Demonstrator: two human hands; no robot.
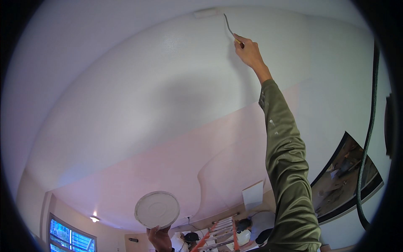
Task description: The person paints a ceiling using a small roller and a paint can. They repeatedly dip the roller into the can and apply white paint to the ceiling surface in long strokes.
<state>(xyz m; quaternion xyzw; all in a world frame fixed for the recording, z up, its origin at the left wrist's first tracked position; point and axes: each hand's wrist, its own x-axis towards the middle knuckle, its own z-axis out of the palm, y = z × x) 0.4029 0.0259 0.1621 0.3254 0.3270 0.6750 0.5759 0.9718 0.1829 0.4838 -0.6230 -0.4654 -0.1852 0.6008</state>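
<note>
My right hand (248, 51) is stretched high on a green paint-flecked sleeve (285, 159) and grips the handle of a small paint roller. Its bent metal frame (228, 26) leads up to the white roller sleeve (205, 12), which lies against the white surface near the top edge. My left hand (159, 238) comes in from the lower edge and holds up a round white disc (157, 209) by its rim, like a pail lid with paint on it.
The surface overhead is white above and pale pink below (168, 168). An orange ladder (214, 235) stands low in the picture, with a person in a grey shirt (257, 224) and a person in a dark cap (191, 237) beside it. A dark cable (369, 126) hangs at right by a dark framed panel (346, 176). A window (69, 237) is at lower left.
</note>
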